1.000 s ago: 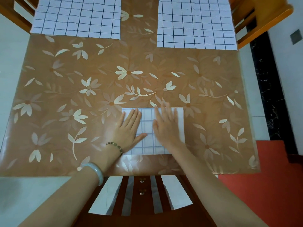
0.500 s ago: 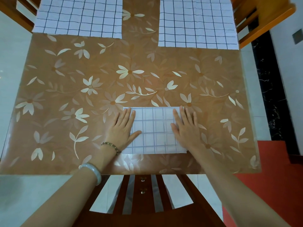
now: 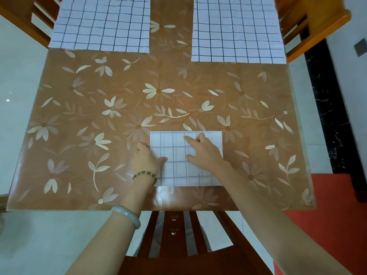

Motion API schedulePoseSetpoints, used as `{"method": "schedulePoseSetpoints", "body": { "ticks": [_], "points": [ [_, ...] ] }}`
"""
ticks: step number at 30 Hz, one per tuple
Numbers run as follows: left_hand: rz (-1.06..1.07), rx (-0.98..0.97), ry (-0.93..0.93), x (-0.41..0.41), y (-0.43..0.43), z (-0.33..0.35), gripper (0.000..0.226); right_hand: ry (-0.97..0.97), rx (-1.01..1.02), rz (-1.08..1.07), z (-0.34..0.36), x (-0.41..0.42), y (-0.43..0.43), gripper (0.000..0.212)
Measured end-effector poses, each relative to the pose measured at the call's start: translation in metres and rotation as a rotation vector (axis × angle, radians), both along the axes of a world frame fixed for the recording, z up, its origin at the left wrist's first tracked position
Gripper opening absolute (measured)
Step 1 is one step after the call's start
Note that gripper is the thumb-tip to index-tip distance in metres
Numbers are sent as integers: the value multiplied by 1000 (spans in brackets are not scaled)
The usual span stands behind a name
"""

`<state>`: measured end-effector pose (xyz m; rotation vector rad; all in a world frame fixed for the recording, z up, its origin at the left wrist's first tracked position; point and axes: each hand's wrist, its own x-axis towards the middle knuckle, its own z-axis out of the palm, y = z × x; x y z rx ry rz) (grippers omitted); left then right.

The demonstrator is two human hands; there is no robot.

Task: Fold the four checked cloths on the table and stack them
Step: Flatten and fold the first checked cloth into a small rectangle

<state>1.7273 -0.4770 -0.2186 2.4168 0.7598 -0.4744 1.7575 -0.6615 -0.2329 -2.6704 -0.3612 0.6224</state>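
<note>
A folded checked cloth (image 3: 178,171) lies near the front edge of the table (image 3: 79,116), which has a brown flowered cover. My left hand (image 3: 148,158) is at the cloth's left edge, thumb on top and fingers curled at the edge, pinching it. My right hand (image 3: 205,151) rests on the cloth's middle, its index finger stretched toward the left. Two unfolded checked cloths lie flat at the far end, one on the left (image 3: 99,24) and one on the right (image 3: 236,28). Whether the folded pile holds more than one cloth cannot be seen.
A wooden chair back (image 3: 174,235) stands just under the table's front edge between my arms. More wooden chairs stand at the far left (image 3: 29,14) and far right (image 3: 309,22). Bare brown cover stretches between the folded cloth and the far cloths.
My right hand slid from the cloth's right edge to its middle. My left hand shifted from lying flat on the left part to pinching the left edge.
</note>
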Motion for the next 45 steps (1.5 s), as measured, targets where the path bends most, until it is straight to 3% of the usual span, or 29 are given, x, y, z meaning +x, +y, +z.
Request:
{"method": "schedulePoseSetpoints", "body": {
  "ticks": [4,10,16,27,30,32,36,39,42,45],
  "points": [
    [-26,-1,89,2,2,4,45,84,-51,-31,0,8,6,76],
    [-38,-140,13,-3,9,-3,26,151,-63,-21,1,9,8,94],
    [-75,-187,-43,-8,12,6,26,123,-135,98,1,-3,3,121],
    [-147,-224,-229,-12,-6,32,29,108,-139,105,3,-13,0,123],
    [-154,-276,-256,-11,-26,44,28,140,-137,91,2,-12,-2,119],
    [-171,-283,-279,-9,-39,49,23,219,-31,8,4,-10,-8,111],
    [-239,-246,-310,-6,-66,54,15,456,566,-396,14,-10,-35,59],
    [-314,-182,-282,-6,-88,53,14,466,834,-734,20,-14,-51,25],
    [-363,-136,-257,-5,-106,44,14,470,922,-936,26,-13,-61,26],
    [-396,-150,-226,-5,-123,27,13,445,898,-922,32,-13,-66,28]
  ]
}}
